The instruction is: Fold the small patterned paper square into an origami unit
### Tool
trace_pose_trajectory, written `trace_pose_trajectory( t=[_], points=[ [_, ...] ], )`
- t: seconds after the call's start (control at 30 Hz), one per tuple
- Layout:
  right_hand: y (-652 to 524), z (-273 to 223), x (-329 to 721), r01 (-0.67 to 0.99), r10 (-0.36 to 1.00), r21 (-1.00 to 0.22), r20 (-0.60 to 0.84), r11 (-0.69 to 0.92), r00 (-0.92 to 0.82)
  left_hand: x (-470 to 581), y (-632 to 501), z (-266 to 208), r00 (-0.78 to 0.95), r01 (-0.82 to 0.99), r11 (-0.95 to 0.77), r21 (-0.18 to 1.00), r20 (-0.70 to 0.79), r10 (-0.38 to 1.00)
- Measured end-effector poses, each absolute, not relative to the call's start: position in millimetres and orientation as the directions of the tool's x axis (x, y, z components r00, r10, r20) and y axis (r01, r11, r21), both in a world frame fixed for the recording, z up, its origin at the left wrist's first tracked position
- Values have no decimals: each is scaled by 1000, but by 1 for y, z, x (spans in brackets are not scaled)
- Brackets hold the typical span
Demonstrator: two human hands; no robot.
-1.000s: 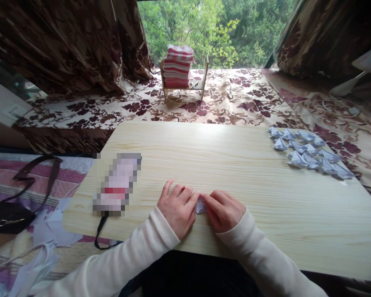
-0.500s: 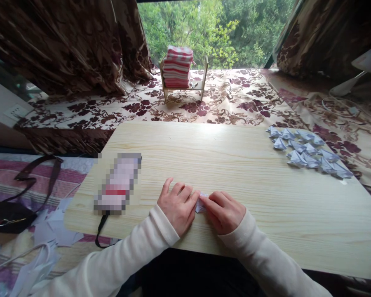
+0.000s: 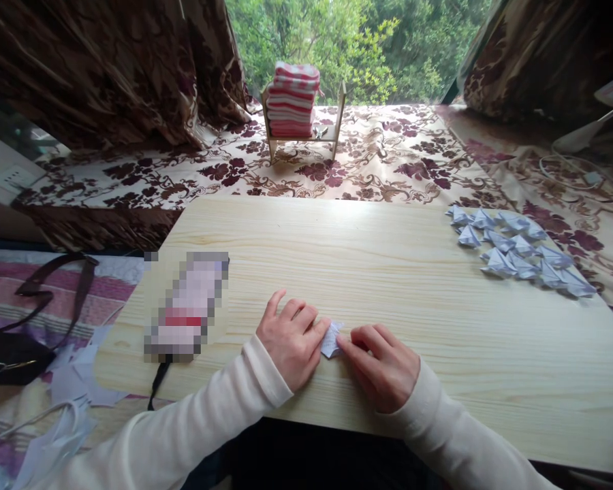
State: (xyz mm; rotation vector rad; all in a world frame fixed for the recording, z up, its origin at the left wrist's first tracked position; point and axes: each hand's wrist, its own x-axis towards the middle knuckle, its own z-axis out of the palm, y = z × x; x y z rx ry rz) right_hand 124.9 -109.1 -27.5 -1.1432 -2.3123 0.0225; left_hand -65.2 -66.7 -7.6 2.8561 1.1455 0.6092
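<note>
A small folded piece of white paper (image 3: 331,339) lies on the wooden tabletop near its front edge. My left hand (image 3: 292,340) holds the paper's left side with the index finger, its other fingers raised and slightly apart; the thumb is hidden. At the paper's right edge, my right hand (image 3: 383,364) pinches with curled fingers, and the fingertips touch the paper. Several folded paper pieces (image 3: 521,255) with pointed shapes sit grouped at the table's far right corner.
On the table's left side lies a blurred-out phone-like device (image 3: 188,306) with a black cable. Loose paper sheets (image 3: 82,374) and a dark bag (image 3: 13,357) are on the bed at left. Beyond the table, a small rack holds folded pink-and-white cloths (image 3: 292,102) by the window.
My right hand has shifted slightly right, away from my left hand, and more of the folded paper shows between them. The whole view has tilted a little.
</note>
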Motion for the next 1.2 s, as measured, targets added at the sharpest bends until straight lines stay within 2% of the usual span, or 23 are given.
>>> trace_pose_trajectory(
  t=[0.1, 0.23, 0.3, 0.4, 0.57, 0.77, 0.83, 0.93, 1.1, 1.2],
  points=[
    [-113, -31, 127, 724, 745, -286, 492, 627, -451, -65, -67, -8, 650, 666, -730, 156, 360, 669],
    [-115, -33, 134, 633, 783, -470, 457, 615, -421, -66, -68, -9, 660, 659, -740, 137, 366, 656],
    [-114, -33, 135, 618, 795, -505, 443, 603, -414, -66, -68, -10, 665, 658, -743, 124, 368, 650],
    [-113, -31, 131, 687, 794, -422, 448, 592, -410, -66, -69, -11, 669, 660, -743, 110, 363, 648],
    [-114, -31, 125, 763, 742, -186, 456, 619, -490, -65, -69, -10, 662, 671, -735, 96, 369, 652],
    [-122, -35, 120, 808, 697, -50, 540, 587, -473, -64, -69, -9, 662, 666, -740, 96, 383, 645],
    [-119, -32, 126, 805, 712, -83, 527, 587, -464, -64, -69, -9, 656, 671, -735, 99, 383, 650],
    [-110, -26, 146, 725, 784, -310, 339, 614, -519, -64, -72, -9, 657, 677, -731, 86, 378, 653],
    [-110, -26, 160, 727, 798, -370, 441, 578, -410, -58, -83, -8, 608, 726, -684, 72, 398, 687],
    [-118, -27, 148, 744, 785, -310, 434, 592, -443, -53, -92, -3, 568, 770, -633, 81, 365, 737]
  ],
)
